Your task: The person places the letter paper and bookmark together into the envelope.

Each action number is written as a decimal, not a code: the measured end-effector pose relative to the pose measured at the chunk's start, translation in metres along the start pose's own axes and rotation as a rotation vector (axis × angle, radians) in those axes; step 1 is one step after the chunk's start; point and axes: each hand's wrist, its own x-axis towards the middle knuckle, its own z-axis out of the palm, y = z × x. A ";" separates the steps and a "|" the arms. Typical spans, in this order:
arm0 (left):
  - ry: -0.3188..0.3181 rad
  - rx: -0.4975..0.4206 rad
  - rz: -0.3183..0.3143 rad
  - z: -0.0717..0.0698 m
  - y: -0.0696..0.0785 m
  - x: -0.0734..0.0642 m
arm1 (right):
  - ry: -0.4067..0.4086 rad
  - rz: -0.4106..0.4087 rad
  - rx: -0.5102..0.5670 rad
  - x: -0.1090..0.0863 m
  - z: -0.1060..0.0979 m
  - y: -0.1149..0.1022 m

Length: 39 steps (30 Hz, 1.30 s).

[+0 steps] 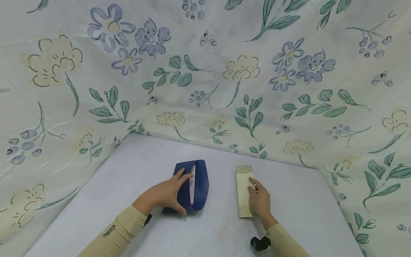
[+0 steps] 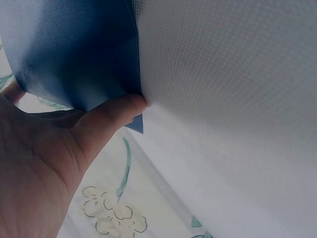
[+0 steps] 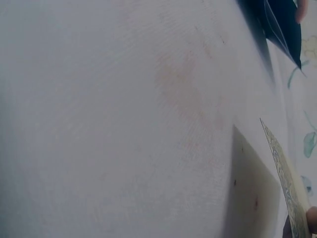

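Note:
My left hand holds a dark blue envelope, with the thumb at its near edge and the fingers across its face. In the left wrist view the thumb lies along an edge of the blue envelope. The flap stands open to the right, and a white insert with red at its ends shows in the opening. My right hand pinches the right edge of a long cream card with speckled patterned ends. In the right wrist view the card is tilted, clear of the table, above its shadow.
Both hands work over a white table with faint reddish smudges near its front. A floral-patterned sheet rises behind and beside it. A black device sits by the right wrist.

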 end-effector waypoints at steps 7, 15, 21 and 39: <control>0.002 0.002 -0.001 0.001 -0.001 0.000 | 0.006 -0.017 0.024 0.001 0.002 -0.002; 0.007 0.014 -0.001 0.002 -0.002 0.001 | -0.009 -0.012 0.038 0.001 0.007 -0.006; 0.000 0.014 -0.007 0.001 -0.002 0.002 | -0.033 0.012 0.067 0.002 0.010 -0.010; -0.009 0.002 -0.007 0.000 0.001 0.000 | -0.049 -0.029 0.114 -0.001 0.017 -0.025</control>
